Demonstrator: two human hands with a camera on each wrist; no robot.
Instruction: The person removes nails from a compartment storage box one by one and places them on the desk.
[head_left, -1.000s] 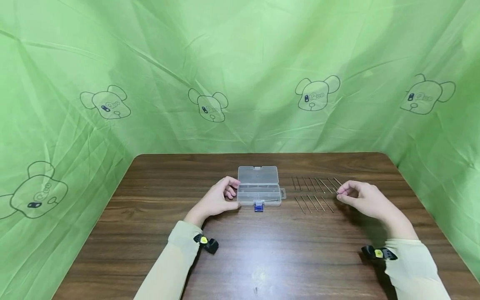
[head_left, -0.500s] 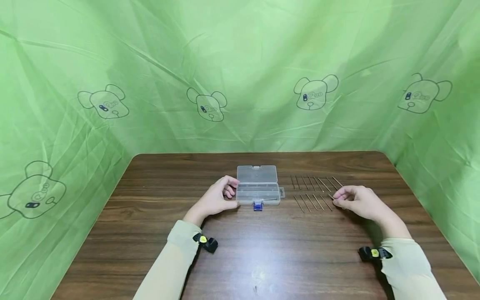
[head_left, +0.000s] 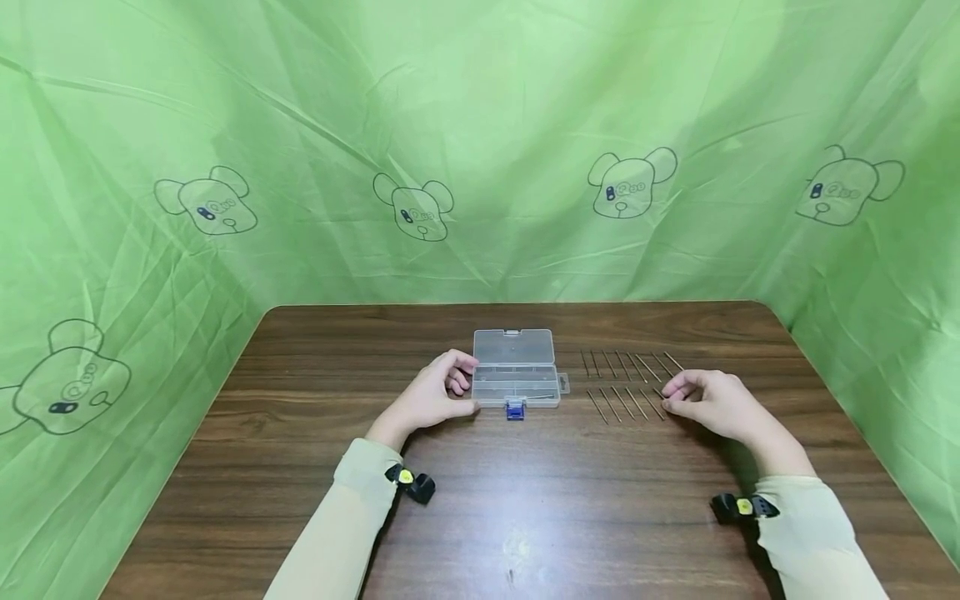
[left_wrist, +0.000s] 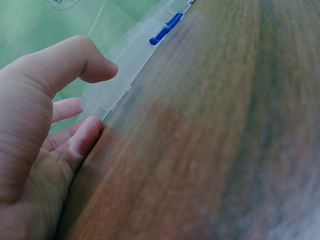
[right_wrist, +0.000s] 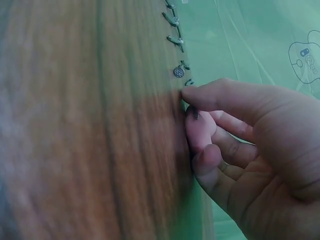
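A clear plastic compartment box lies with its lid raised behind it and a blue latch at its front. At least one thin nail lies in its front compartment. My left hand holds the box's left end, thumb near the front corner and fingers along the side. To the right of the box, several nails lie slanted in two rows. My right hand pinches a nail at the right end of the front row; the fingers hide part of it. One round, checkered nail head shows in the right wrist view.
The brown wooden table reaches back to a green cloth with printed bear heads. A clear hanging tab sticks out from the box's right side, towards the nails.
My right hand has moved slightly left and towards me with the nail, from the back row's right end to the front row's. My left hand stays at the box.
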